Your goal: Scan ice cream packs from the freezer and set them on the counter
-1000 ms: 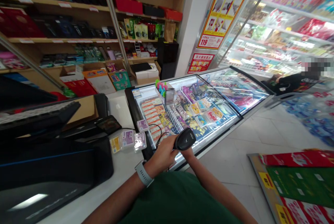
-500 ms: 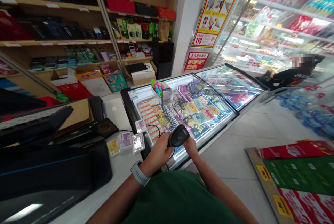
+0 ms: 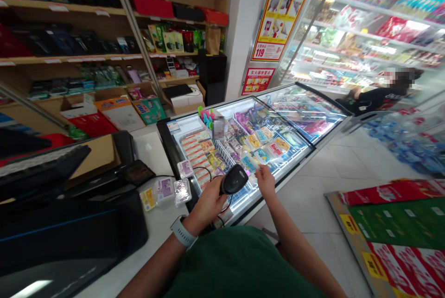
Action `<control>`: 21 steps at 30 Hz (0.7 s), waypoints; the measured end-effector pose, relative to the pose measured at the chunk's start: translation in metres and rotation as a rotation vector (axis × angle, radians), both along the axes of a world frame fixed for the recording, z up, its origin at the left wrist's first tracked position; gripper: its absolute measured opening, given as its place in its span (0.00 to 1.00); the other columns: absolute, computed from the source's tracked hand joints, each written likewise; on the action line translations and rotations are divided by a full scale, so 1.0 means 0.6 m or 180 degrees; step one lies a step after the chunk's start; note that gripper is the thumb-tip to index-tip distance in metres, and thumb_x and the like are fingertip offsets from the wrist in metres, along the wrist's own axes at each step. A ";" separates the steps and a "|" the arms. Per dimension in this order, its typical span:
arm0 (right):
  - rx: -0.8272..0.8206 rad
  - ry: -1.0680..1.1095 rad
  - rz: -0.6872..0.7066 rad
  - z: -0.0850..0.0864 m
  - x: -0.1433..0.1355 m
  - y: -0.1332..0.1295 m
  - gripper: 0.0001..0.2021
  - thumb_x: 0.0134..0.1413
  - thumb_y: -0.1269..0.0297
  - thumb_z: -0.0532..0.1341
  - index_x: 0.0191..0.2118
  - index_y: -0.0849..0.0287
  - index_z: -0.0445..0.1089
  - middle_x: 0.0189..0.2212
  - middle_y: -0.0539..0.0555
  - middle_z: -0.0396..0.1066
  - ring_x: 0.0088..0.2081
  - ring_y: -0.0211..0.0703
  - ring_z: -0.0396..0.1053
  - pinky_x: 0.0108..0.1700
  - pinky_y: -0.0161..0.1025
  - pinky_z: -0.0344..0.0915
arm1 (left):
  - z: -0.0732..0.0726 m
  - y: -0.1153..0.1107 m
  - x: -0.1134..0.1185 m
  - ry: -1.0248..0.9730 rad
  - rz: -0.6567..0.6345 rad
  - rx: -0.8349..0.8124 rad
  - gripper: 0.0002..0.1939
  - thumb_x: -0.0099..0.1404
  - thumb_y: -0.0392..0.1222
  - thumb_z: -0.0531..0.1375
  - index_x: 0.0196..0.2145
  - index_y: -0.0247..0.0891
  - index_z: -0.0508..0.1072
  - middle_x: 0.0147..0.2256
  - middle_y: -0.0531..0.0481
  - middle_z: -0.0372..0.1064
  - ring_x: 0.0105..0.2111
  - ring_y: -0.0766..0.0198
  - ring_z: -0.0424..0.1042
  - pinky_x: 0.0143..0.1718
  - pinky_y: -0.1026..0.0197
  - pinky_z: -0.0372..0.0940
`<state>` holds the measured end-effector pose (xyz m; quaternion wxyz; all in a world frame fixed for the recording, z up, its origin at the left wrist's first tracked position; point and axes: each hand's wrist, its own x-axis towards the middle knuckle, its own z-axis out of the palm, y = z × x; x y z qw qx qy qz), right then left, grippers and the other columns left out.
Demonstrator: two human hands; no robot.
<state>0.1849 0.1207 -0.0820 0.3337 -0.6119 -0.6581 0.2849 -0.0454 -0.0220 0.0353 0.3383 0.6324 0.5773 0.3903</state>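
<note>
My left hand (image 3: 209, 200) is wrapped round a black handheld barcode scanner (image 3: 235, 179), above the near end of a glass-topped chest freezer (image 3: 299, 159). To its right, my right hand (image 3: 266, 181) is closed on the near edge of a clear pack with a blue label (image 3: 248, 162), at the glass top. Just beyond that pack lie several similar packs, among them a yellow-labelled pack (image 3: 252, 141) and a red-labelled pack (image 3: 276, 149). A purple-labelled pack (image 3: 164, 188) and a yellow-labelled pack (image 3: 148, 198) rest on the counter to the left.
Dark checkout equipment (image 3: 86, 224) occupies the white counter (image 3: 148, 147) at left. A scanner cable (image 3: 205, 168) loops over the freezer's near end. A person (image 3: 378, 94) is at the far right by the lit shelves. Boxed goods (image 3: 399, 237) stand at lower right.
My right hand has come out from behind the scanner, moving right and forward, and the blue-labelled pack now shows by its fingers. The left hand keeps hold of the scanner. The view has shifted slightly.
</note>
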 end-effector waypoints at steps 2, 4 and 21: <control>0.0034 0.0147 -0.0083 0.011 0.004 0.005 0.17 0.55 0.52 0.54 0.45 0.56 0.66 0.34 0.53 0.74 0.34 0.46 0.75 0.39 0.42 0.70 | -0.001 0.001 0.000 0.0027 0.0029 0.0005 0.21 0.60 0.32 0.55 0.52 0.37 0.64 0.49 0.42 0.68 0.49 0.55 0.67 0.52 0.50 0.60; 0.0045 0.0360 -0.0153 0.021 0.006 0.009 0.17 0.54 0.51 0.55 0.44 0.57 0.66 0.34 0.54 0.74 0.33 0.45 0.75 0.38 0.42 0.70 | -0.001 0.003 -0.001 0.0049 0.0049 0.0023 0.21 0.60 0.33 0.55 0.52 0.37 0.64 0.49 0.42 0.68 0.49 0.54 0.67 0.53 0.50 0.60; 0.0255 0.0592 -0.0234 0.074 -0.008 0.034 0.18 0.51 0.51 0.58 0.44 0.56 0.69 0.34 0.52 0.73 0.30 0.43 0.73 0.36 0.42 0.71 | 0.014 0.037 -0.008 0.0113 0.0162 0.0332 0.21 0.60 0.32 0.55 0.52 0.37 0.64 0.46 0.43 0.69 0.47 0.56 0.68 0.50 0.52 0.62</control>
